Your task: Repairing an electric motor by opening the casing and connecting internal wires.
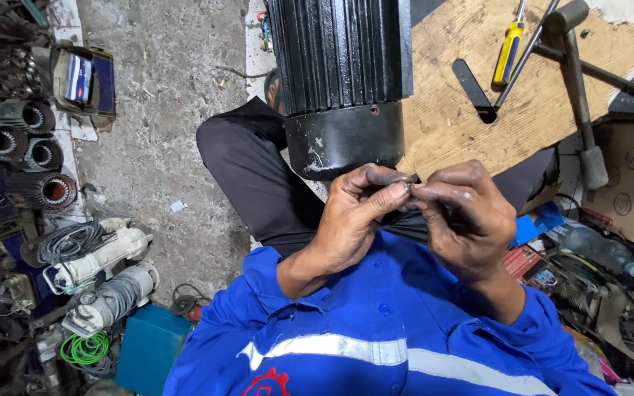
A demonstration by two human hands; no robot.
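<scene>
1. Nearest the camera, the person's blue work shirt (376, 323) fills the lower middle of the view, both forearms rising out of it to meet in front of the chest.
2. The left hand (354, 220) and right hand (464, 220) are drawn together, fingertips touching. Between them sits a small dark metal piece (408, 181), pinched by the left thumb and forefinger on one side and the curled right fingers on the other. Both hands are closed tight on it, and most of it is hidden, so its kind cannot be told.
3. Judging by this, the piece is in the middle of being handled; nothing shows it fitted anywhere yet.
4. Just beyond the hands stands a black ribbed electric motor (343, 81), its end cap close to the fingertips.
5. Farther right, on a wooden board (449, 110), lie a yellow-handled screwdriver (508, 53) and a hammer (581, 95) towards its far corner.
6. At the left edge of the concrete floor (163, 110), stator cores (31, 139) are heaped.
</scene>
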